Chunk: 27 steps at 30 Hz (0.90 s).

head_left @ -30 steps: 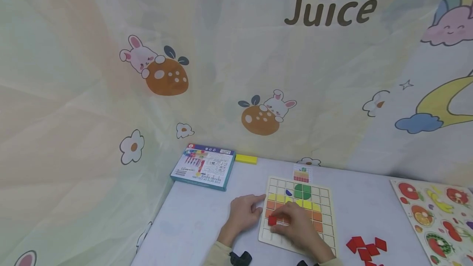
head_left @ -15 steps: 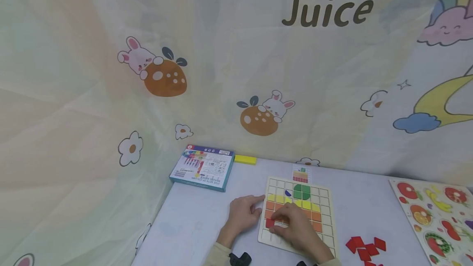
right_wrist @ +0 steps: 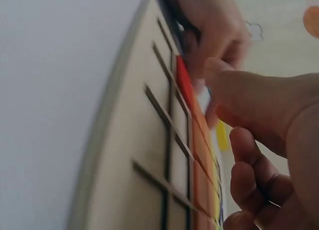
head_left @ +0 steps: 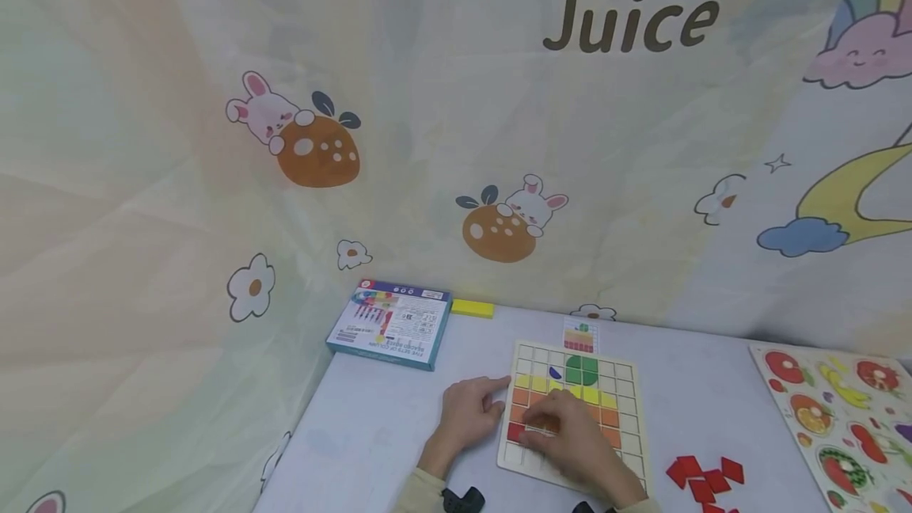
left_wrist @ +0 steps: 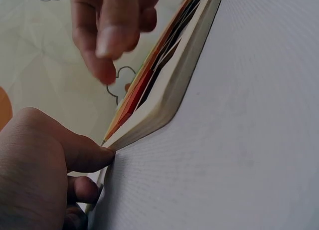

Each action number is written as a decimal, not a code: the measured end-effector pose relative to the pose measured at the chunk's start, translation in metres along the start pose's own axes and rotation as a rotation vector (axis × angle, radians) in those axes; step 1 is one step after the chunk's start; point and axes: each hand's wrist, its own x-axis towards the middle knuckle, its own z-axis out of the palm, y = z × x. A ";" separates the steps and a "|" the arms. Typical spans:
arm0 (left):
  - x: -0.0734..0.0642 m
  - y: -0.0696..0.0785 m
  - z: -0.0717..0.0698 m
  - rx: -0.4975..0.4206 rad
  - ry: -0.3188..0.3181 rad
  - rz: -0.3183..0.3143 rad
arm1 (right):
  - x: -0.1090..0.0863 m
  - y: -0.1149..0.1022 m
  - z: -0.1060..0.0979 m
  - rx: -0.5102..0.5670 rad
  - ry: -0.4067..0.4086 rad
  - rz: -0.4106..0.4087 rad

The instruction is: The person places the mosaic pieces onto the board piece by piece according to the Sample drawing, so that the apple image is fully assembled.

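A pale gridded board (head_left: 523, 456) lies on the table, with rows of yellow tiles (head_left: 591, 394) and orange tiles (head_left: 611, 418) and a green round shape (head_left: 582, 370). My left hand (head_left: 463, 416) rests at the board's left edge; its thumb touches the rim in the left wrist view. Close over the board is my right hand (head_left: 573, 434), thumb and fingers bent, nothing between them. A red tile (head_left: 514, 431) sits in a cell below the orange rows at the left, right by those fingertips. A small blue piece (head_left: 555, 373) lies beside the green shape.
Several loose red tiles (head_left: 701, 485) lie right of the board. A small pattern card (head_left: 582, 335) is behind it. A box (head_left: 392, 323) and a yellow block (head_left: 473, 308) stand at the back left. A fruit-picture board (head_left: 841, 418) lies at the far right.
The red tile, held in my right fingers a second ago, now lies in a left cell of the board, and the fingers have let go of it. My left hand stays put.
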 end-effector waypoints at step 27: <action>-0.002 0.006 -0.002 -0.014 0.022 -0.006 | -0.102 0.152 -0.134 -0.096 -0.119 0.436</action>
